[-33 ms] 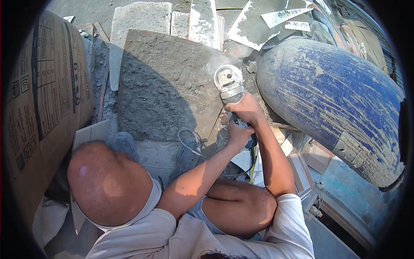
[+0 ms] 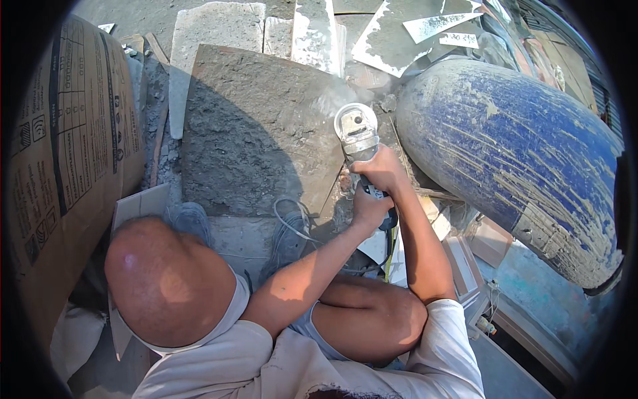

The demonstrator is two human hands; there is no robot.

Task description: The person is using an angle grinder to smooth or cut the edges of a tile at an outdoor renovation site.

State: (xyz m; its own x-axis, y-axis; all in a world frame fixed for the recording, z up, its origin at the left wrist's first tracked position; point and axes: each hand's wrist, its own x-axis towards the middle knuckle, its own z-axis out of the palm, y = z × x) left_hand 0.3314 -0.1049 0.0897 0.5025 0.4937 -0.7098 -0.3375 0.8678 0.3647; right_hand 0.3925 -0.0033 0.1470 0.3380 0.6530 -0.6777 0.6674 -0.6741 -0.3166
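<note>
Both my hands are wrapped round an angle grinder [image 2: 359, 133] with a round, pale guard and a dusty metal head. My right hand [image 2: 381, 169] grips the body close behind the head. Lower down, my left hand [image 2: 369, 210] is closed round the rear of the body. The grinder's head is over the right edge of a large, rough grey slab [image 2: 246, 126], where pale dust hangs in the air. The cutting disc and its contact with the slab are hidden beneath the guard. Part of the slab lies in shadow.
A large blue barrel [image 2: 512, 153], streaked with cement, lies at the right. A big brown printed sack [image 2: 86, 120] stands at the left. Broken tile pieces [image 2: 382, 40] lie beyond the slab. A cord [image 2: 292, 229] loops near my shoe [image 2: 286, 246].
The grinder and both my hands have shifted slightly to the right and toward me. My grip stays the same.
</note>
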